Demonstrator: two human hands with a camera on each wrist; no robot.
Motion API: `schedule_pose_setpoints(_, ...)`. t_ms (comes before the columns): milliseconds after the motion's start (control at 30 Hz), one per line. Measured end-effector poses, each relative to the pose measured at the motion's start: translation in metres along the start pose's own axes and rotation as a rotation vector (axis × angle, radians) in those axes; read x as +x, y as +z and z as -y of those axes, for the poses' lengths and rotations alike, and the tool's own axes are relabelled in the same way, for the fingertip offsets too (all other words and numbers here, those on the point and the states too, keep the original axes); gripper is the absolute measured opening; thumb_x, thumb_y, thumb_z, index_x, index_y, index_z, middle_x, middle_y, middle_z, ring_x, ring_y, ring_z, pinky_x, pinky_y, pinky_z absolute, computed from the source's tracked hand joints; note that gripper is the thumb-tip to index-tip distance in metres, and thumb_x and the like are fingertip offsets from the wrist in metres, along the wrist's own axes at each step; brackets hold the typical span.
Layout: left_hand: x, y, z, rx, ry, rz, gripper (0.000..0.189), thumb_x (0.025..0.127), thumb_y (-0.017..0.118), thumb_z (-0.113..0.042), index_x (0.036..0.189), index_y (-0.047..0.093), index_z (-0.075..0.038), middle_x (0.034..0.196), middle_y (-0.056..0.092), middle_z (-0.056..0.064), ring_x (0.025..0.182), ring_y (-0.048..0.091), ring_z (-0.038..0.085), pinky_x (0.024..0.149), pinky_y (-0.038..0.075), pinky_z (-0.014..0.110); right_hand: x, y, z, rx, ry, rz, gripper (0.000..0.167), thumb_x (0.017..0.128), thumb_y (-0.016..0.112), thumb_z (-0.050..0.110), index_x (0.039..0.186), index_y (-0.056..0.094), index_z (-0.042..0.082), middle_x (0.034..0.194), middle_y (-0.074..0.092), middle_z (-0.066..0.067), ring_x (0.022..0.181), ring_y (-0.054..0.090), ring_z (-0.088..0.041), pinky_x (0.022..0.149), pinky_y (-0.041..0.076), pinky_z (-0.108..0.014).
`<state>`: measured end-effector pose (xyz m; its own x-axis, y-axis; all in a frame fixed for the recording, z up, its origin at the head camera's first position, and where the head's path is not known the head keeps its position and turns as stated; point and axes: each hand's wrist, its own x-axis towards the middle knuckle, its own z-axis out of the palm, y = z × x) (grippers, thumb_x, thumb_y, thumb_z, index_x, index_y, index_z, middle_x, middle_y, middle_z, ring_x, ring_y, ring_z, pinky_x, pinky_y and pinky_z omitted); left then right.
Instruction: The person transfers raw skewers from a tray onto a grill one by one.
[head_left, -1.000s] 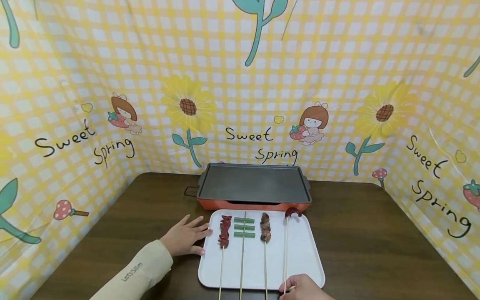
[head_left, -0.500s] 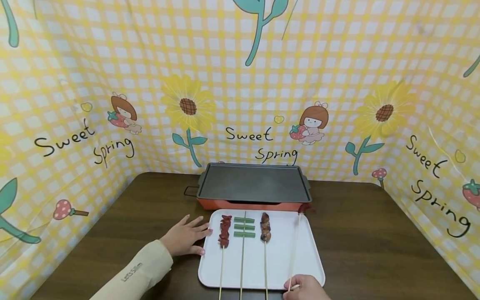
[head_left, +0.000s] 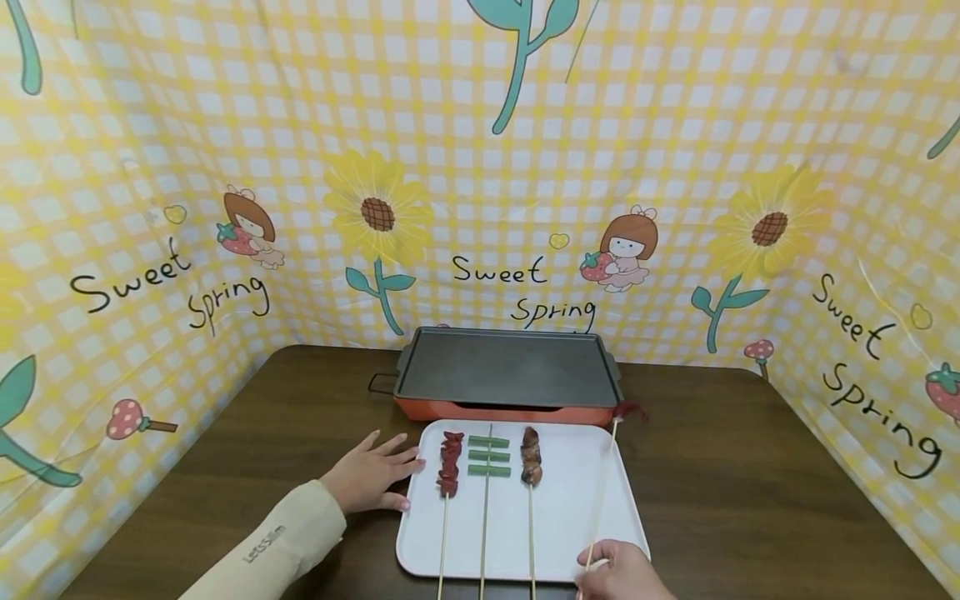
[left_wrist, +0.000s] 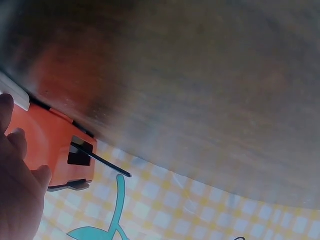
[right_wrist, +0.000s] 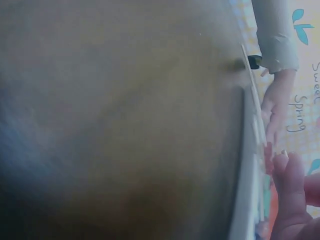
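My right hand [head_left: 621, 573] pinches the lower stick of a skewer [head_left: 603, 493] at the front right of a white tray [head_left: 506, 533]. The skewer's dark red, curled tip is blurred and overlaps the griddle's near right corner. Fingers spread, my left hand [head_left: 367, 477] rests on the table with its fingertips at the tray's left edge. Lying side by side on the tray are a skewer of red pieces [head_left: 450, 460], a skewer of green bean-like lengths [head_left: 498, 457] and a skewer of browned pieces [head_left: 531, 457]. Their sticks reach past the tray's front edge.
Behind the tray stands an orange-based electric griddle [head_left: 510, 367] with a flat dark plate. A black wire handle [head_left: 381, 384] juts from its left side. The dark wooden table [head_left: 735, 483] meets a yellow checked cloth [head_left: 480, 183] hung around the back and sides.
The right hand has moved slightly right with its skewer, whose red tip has swung right, off the tray's back area. The left hand and other skewers have stayed put.
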<state>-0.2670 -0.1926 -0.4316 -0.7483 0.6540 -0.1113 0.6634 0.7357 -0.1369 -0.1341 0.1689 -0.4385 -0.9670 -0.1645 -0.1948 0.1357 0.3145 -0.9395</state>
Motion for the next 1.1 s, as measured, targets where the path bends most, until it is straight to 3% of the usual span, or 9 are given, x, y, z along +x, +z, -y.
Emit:
schedule_pose_setpoints(133,-0.001,0.0,-0.001,-0.014,-0.003,0.006,0.066,0.086,0.056,-0.056,0.139,0.053,-0.016,0.142,0.05,0.005,0.138,0.033,0.032,0.107,0.024,0.058,0.002,-0.004,0.008,0.066,0.01,0.047,0.01,0.081,0.061,-0.003,0.087,0.056,-0.01,0.059,0.062,-0.002,0.05,0.059,-0.006,0.051,0.05,-0.021)
schedule_pose_setpoints(467,-0.002,0.001,-0.001,-0.005,-0.009,0.012,0.068,0.085,0.056,-0.059,0.139,0.054,-0.018,0.141,0.051,0.003,0.138,0.032,0.032,0.108,0.023,0.058,0.012,-0.007,0.022,0.08,-0.01,0.119,0.01,0.082,0.059,-0.007,0.09,0.053,-0.007,0.057,0.062,-0.006,0.046,0.058,-0.007,0.045,0.048,-0.021)
schedule_pose_setpoints(700,-0.002,0.001,0.0,0.008,-0.005,0.012,0.068,0.085,0.055,-0.059,0.139,0.053,-0.018,0.141,0.051,0.003,0.138,0.033,0.032,0.107,0.024,0.058,0.025,-0.003,0.031,0.048,0.023,0.051,0.011,0.081,0.06,-0.006,0.091,0.058,-0.01,0.053,0.057,-0.002,0.045,0.057,-0.007,0.046,0.051,-0.024)
schedule_pose_setpoints(1100,-0.002,-0.002,-0.001,-0.006,-0.011,0.025,0.067,0.086,0.056,-0.057,0.14,0.052,-0.018,0.143,0.049,0.003,0.139,0.032,0.032,0.108,0.023,0.057,0.06,-0.009,0.045,0.047,-0.032,-0.013,0.012,0.082,0.057,-0.009,0.092,0.054,-0.015,0.054,0.059,-0.005,0.044,0.057,-0.008,0.046,0.05,-0.024)
